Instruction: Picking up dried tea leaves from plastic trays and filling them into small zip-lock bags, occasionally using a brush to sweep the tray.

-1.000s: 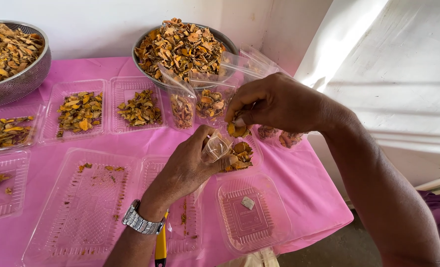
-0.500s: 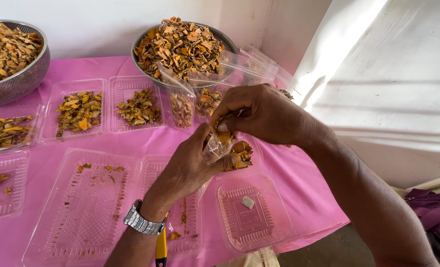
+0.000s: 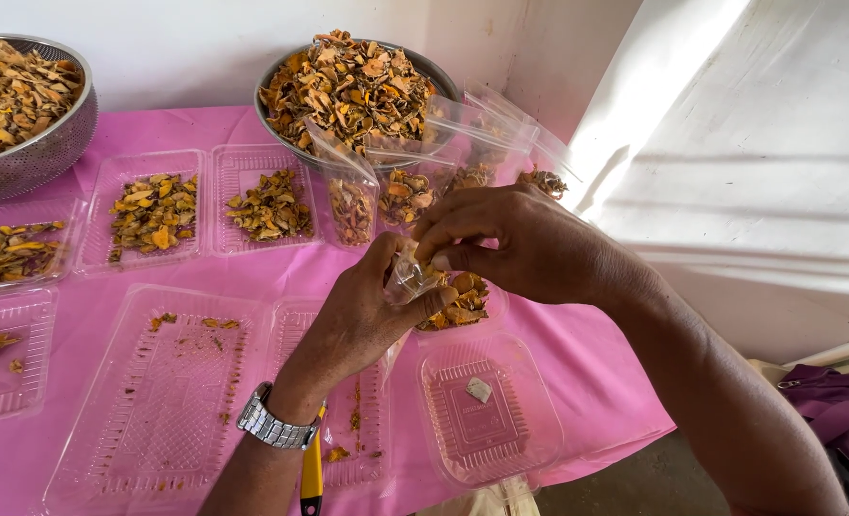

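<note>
A small clear bag [image 3: 411,277] sits pinched between both hands, above the pink cloth [image 3: 577,373] and just over a clear tray [image 3: 465,304] of dried orange-brown chips. The left hand [image 3: 362,320] cups the bag from below, thumb and fingers curled tight around its lower part, seemingly to steady it. The right hand [image 3: 515,244] comes in from above, fingertips [image 3: 441,258] closed together on the bag's top edge; whether they also hold a chip cannot be made out.

Just below the right fingers lies an open clear tray lid [image 3: 489,416] with a small pale scrap in it. Beyond the fingertips, a few upright clear bags [image 3: 350,196] already hold chips and lean against a metal bowl [image 3: 353,91] heaped with the same dried pieces, close enough to reach without shifting. To the left of the left wrist, with its metal watch [image 3: 274,427], lie larger empty trays [image 3: 157,401] dusted with crumbs, and farther off, trays [image 3: 152,210] with small piles. A second metal bowl [image 3: 23,115] stands well apart at the far left. A yellow-handled tool [image 3: 312,473] lies under the left forearm.
</note>
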